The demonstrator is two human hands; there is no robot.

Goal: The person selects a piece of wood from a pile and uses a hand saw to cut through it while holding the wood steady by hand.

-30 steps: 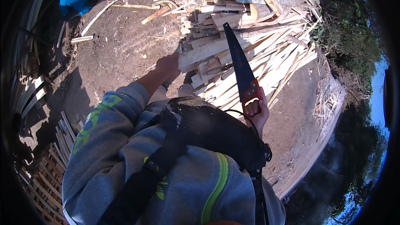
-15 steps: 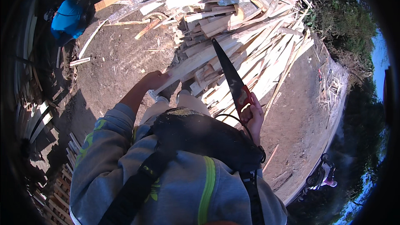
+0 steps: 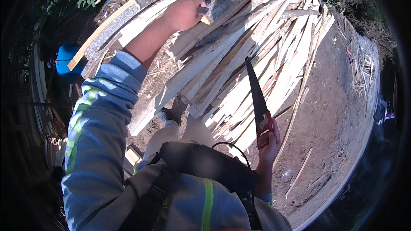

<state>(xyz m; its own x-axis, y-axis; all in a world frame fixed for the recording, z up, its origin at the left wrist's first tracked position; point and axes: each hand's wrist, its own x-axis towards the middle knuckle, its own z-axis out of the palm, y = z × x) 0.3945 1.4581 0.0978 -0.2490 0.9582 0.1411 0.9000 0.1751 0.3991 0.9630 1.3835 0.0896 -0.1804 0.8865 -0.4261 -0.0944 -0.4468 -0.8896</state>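
Note:
My right hand [image 3: 268, 142] is closed round the handle of a handsaw [image 3: 258, 97], which has a dark blade and a red-and-black grip. The blade points up and away, over the right side of a heap of sawn boards [image 3: 239, 72]. My left hand [image 3: 185, 13] reaches far forward over the heap. Its fingers are curled at the near end of a bark-edged wooden slab [image 3: 222, 10], partly in shadow. A long pale board [image 3: 165, 94] slants from near my left foot up into the heap.
My shoe [image 3: 168, 114] stands close to the board ends. Bare soil [image 3: 329, 115] lies to the right, with a thin stick [image 3: 299, 172] on it. Curved slabs [image 3: 107, 32] cross the far left. A blue object [image 3: 67, 59] is beyond them, and bushes [image 3: 355, 8] are at far right.
My left hand has left the end of the pale board near my feet and moved forward to the far part of the heap. The saw stays in my right hand, slightly lower and further right.

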